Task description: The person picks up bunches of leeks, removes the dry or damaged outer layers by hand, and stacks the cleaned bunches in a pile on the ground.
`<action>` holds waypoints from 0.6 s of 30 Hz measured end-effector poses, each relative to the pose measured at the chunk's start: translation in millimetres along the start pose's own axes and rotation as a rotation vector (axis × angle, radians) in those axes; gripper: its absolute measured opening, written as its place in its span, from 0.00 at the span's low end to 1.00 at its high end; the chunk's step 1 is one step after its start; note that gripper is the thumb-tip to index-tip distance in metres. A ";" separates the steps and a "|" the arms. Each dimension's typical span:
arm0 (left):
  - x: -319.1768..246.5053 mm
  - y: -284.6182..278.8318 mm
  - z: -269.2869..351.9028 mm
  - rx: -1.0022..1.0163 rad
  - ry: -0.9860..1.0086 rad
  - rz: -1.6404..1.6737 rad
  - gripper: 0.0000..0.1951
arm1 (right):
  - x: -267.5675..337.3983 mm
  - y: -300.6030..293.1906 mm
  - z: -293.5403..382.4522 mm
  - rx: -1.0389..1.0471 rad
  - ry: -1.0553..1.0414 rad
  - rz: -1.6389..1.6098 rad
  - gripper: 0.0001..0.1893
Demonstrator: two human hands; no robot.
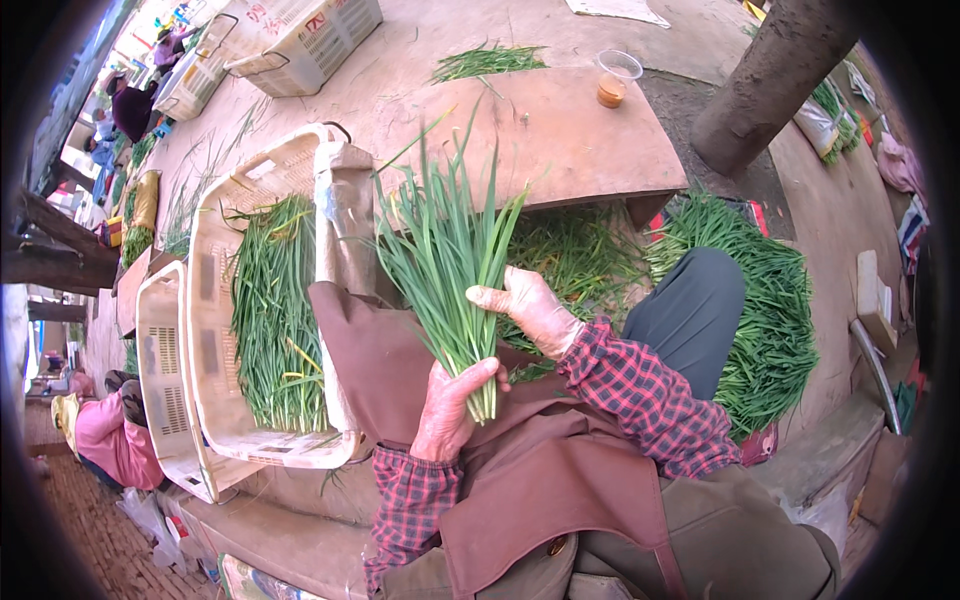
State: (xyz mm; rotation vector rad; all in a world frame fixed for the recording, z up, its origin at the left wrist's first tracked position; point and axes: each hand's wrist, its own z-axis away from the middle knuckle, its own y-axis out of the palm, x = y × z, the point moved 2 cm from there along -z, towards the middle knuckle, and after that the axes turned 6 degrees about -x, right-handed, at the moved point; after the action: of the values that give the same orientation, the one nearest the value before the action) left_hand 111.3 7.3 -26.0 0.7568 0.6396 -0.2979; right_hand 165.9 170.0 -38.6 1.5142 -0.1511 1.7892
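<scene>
A bunch of garlic chives (450,255) is held over my lap, leaf tips fanned away from me and pale stem ends toward me. My left hand (448,405) grips it near the stem ends, thumb across the front. Higher up, at the right side of the bunch, my right hand (531,306) has its thumb on the leaves; its other fingers are largely hidden. A brown apron (555,480) covers my lap. To the left, a white plastic crate (206,315) holds neatly laid chives (276,322). A large heap of chives (765,322) lies beside my right knee.
Ahead is a low wooden table (540,135) with a clear plastic cup (613,84) of brownish contents on its far corner. Loose chives (570,255) lie beneath it. A thick post (772,82) rises at right. Another crate (166,375) and a person in pink (120,442) are at left.
</scene>
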 end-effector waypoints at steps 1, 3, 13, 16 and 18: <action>-1.1 0.0 3.4 0.019 -0.034 0.022 0.17 | -1.1 -1.3 1.9 0.005 0.006 0.005 0.18; -1.5 -1.5 8.3 0.060 -0.099 0.067 0.18 | -2.3 -6.5 6.4 0.015 0.016 0.016 0.18; 6.8 -17.5 16.1 0.019 -0.098 0.069 0.16 | -9.4 -34.0 24.8 -0.023 0.167 0.246 0.26; 8.1 -11.3 15.4 -0.014 -0.046 0.039 0.15 | 4.1 -41.8 41.9 -0.003 0.288 0.221 0.23; 9.9 -12.0 13.1 -0.010 -0.006 0.020 0.16 | 9.3 -36.0 49.0 -0.131 0.153 0.262 0.18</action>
State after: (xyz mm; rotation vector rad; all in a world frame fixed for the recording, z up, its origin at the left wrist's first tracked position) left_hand 118.9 -10.6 -31.5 0.7523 0.6267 -0.2787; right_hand 226.7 172.8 -29.9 1.3072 -0.3981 2.0501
